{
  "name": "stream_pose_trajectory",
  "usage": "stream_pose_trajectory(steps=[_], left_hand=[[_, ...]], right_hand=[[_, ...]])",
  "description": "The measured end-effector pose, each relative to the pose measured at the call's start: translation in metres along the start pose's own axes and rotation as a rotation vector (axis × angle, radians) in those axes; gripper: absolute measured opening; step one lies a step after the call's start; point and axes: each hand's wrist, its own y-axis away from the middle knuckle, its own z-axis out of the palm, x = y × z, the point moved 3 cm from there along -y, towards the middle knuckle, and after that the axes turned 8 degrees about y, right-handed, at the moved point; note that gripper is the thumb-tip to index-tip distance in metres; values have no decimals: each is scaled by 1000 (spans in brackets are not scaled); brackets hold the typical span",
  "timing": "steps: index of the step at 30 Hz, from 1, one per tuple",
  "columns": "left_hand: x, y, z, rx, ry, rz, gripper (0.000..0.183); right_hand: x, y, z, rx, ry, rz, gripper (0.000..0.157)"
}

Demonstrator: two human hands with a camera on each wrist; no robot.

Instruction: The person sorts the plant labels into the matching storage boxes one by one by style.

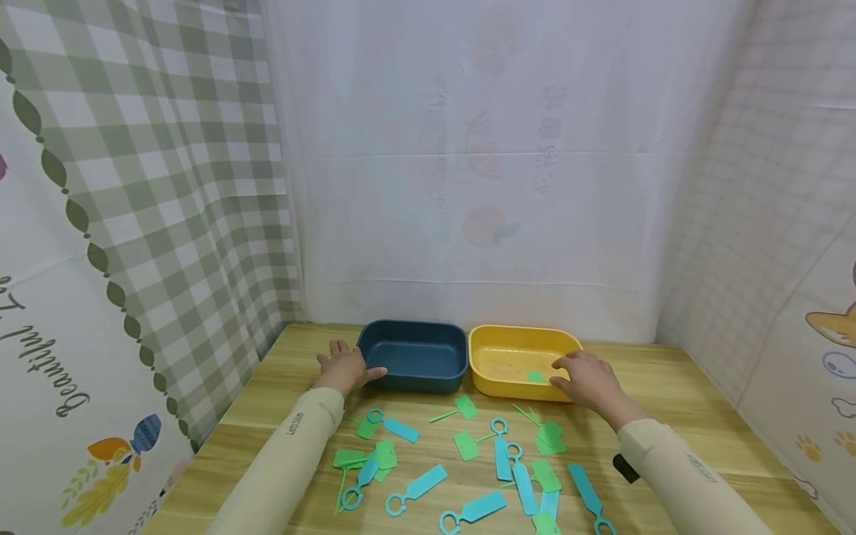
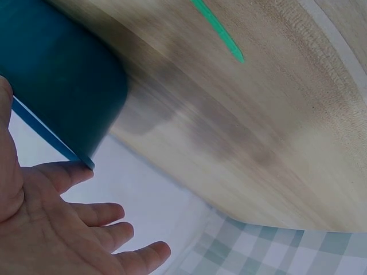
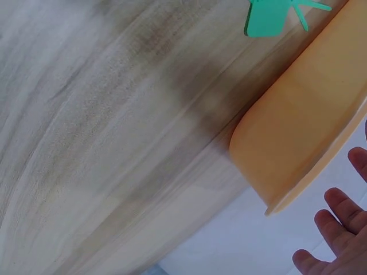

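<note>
My left hand (image 1: 344, 368) lies at the left end of the dark blue plastic bin (image 1: 417, 384), thumb reaching over its near corner. In the left wrist view its fingers are spread, with the index fingertip right at the bin's rim (image 2: 54, 140). At the right end of the yellow bin (image 1: 515, 390), my right hand (image 1: 591, 379) has its thumb and fingers apart around the near right corner. The right wrist view shows relaxed fingers (image 3: 335, 229) beside that bin's rim. Inside the yellow bin is a green tag (image 1: 535, 377).
Several green tags with thin tails (image 1: 466, 446) and several blue tags with ring ends (image 1: 417, 487) lie scattered on the wooden table (image 1: 301, 513) before the bins. A white curtain (image 1: 468, 223) hangs behind; a checked cloth (image 1: 187, 148) hangs on the left.
</note>
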Motion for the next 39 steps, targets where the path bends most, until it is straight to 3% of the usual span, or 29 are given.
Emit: stream_pose_trajectory(steps=[12,20,26,39], left_hand=[[2,5,-3,-27,26,-9,88],[2,3,-2,-20,26,-7,90],[1,3,-1,-18,16,-8,90],[2,3,-1,-20,12,-11,91]], right_hand=[[-9,19,-5,72,22,-50,29],[-17,36,-4,121,65,-20,21],[-21,47,5,82,86,-34,21],[-24,54,29,-143,102,2,39]])
